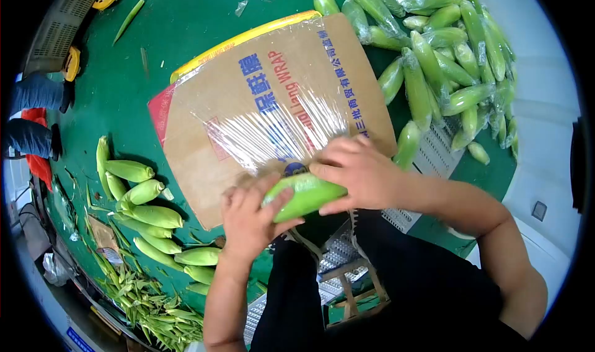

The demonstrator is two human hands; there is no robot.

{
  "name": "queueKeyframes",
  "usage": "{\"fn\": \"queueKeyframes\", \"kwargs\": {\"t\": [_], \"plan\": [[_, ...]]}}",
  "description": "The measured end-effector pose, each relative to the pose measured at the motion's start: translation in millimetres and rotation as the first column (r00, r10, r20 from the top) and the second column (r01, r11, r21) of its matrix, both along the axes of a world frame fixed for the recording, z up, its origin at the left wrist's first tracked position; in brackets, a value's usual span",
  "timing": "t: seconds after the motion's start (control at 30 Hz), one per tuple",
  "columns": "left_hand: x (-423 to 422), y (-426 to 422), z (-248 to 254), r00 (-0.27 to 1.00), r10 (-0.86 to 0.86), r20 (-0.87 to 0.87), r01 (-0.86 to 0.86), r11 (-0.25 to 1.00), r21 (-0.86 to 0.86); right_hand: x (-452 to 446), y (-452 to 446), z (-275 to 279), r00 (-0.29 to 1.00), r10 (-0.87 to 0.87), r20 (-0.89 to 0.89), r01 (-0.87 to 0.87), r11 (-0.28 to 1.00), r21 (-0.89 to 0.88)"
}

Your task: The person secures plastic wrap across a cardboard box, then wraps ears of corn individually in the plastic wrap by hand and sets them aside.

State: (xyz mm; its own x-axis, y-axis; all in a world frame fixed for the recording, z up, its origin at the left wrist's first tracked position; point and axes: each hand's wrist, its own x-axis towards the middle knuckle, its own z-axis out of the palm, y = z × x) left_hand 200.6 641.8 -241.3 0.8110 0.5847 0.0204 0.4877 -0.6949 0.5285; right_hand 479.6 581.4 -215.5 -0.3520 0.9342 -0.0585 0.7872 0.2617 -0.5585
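Observation:
Between my two hands, low over the near edge of a flat cardboard sheet, is a green ear of corn (305, 197) in its husk. My left hand (251, 212) grips its left end, thumb across the top. At its right end my right hand (359, 172) is closed, with fingers over the top and thumb underneath. Clear plastic wrap (273, 125) stretches in shiny creases across the cardboard (198, 166) and gathers toward my hands. Blue and red lettering is printed on the cardboard, and a yellow-edged piece (242, 39) sticks out behind it.
Plastic-wrapped ears of corn (434, 60) are heaped at the right. Unwrapped ears (155, 215) lie at the left, above a pile of husk trimmings (149, 305). Two dark-gloved hands of another person (56, 141) show at the far left, near yellow-handled crates (68, 23).

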Motion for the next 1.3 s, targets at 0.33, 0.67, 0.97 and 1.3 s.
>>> {"fn": "queueKeyframes", "kwargs": {"t": [0.33, 0.67, 0.97, 1.3], "plan": [[49.5, 146.2, 9.8, 0.670, 0.597, 0.440, -0.441, 0.798, -0.411, 4.2, 75.2, -19.2, 0.954, -0.157, 0.255, 0.066, 0.941, 0.333], [27.5, 128.9, -24.1, 0.768, 0.531, 0.359, -0.447, 0.845, -0.294, 33.1, 136.1, -50.2, 0.971, -0.024, 0.236, -0.074, 0.915, 0.397], [-1.4, 118.0, -35.8, 0.747, 0.633, 0.202, -0.661, 0.739, 0.131, 46.7, 139.9, -63.1, 0.985, 0.144, 0.099, -0.174, 0.835, 0.523], [-5.7, 16.4, -25.6, 0.341, 0.755, 0.560, -0.719, 0.593, -0.362, 15.1, 116.4, -7.7, 0.978, 0.137, -0.158, -0.199, 0.842, -0.501]]}}
